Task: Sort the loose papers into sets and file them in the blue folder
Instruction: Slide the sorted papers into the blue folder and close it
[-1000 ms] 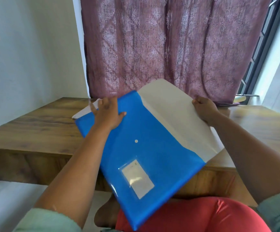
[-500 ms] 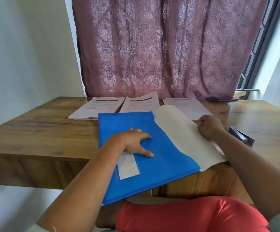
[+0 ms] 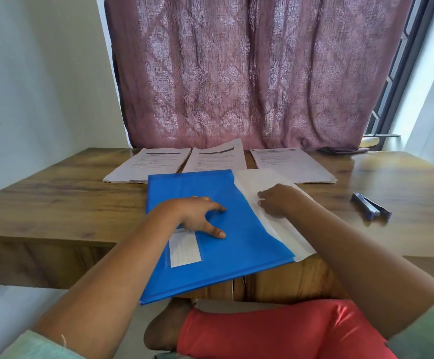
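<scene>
The blue folder lies flat on the wooden table, its near end hanging over the front edge. My left hand presses down on its blue cover with spread fingers, just above a white label pocket. A white flap or sheet sticks out along the folder's right side, and my right hand rests on it with the fingers bent. Three stacks of printed papers lie side by side behind the folder: left, middle, right.
A dark blue stapler lies on the table to the right of my right arm. A mauve curtain hangs behind the table, with a window frame at the far right. My red-clad knee is below the table edge.
The folder has come down from being held up in the air to lying flat on the table. My left hand now presses on its cover and my right hand has shifted left onto the white flap.
</scene>
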Motion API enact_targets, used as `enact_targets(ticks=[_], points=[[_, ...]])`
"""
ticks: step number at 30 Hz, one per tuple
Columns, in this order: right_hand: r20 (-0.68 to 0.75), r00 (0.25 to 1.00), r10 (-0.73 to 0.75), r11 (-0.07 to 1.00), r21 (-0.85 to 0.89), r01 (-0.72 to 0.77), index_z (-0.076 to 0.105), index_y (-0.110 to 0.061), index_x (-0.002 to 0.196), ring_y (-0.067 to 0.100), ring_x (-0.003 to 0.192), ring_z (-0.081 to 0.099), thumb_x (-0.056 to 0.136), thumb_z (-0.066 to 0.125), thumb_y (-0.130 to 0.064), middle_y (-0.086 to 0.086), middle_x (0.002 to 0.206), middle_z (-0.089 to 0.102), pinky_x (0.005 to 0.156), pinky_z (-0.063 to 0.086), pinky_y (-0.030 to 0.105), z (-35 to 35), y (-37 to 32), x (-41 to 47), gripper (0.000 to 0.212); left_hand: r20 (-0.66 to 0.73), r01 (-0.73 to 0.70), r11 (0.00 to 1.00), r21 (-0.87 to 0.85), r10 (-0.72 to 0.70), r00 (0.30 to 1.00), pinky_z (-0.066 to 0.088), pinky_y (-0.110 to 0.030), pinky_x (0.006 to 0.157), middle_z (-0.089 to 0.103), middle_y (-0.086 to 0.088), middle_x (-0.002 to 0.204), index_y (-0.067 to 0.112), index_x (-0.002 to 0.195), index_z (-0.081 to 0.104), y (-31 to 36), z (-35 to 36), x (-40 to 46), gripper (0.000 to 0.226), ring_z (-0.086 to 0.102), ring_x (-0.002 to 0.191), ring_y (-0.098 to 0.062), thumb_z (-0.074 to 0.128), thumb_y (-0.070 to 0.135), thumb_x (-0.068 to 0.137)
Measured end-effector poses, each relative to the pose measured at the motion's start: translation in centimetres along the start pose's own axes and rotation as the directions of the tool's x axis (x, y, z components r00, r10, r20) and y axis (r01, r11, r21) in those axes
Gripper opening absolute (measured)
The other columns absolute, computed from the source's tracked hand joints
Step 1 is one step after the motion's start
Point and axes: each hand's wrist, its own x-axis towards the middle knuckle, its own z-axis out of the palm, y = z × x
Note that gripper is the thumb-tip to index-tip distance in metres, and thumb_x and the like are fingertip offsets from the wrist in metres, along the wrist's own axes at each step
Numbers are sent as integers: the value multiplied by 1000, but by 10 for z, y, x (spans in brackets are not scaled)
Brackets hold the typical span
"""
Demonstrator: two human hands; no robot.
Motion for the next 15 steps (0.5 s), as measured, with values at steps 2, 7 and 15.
enact_targets(ticks=[2,7,15], points=[[-43,999,20,999,-36,-22,49,-21,139,25,130,44,101,41,-30,3,143,47,105,38,38,-1,-7,0,40,-6,-7,1000,0,7,1000,27,-45,115,27,7,155,41,151,24,0,1,0,86,27,141,-20,60,70,78],[-150,972,-178,978,-132,159,62,-11,125,25,116,51,93,54,-13,9,129,51,94,46,32,-19,-31,3,33,-74,-66,998,-10,65,995,31,-40,112,38,9,149,40,144,40,0,0,-6,73,35,136,-17,62,66,80],[-51,969,-241,963,114,245,52,-14,135,27,124,48,98,50,-38,9,137,50,104,37,35,-52,-58,46,44,-490,-68,890,-451,-183,852,43,-22,81,70,7,103,21,104,74,-64,-18,-16,21,62,97,-9,65,36,91]])
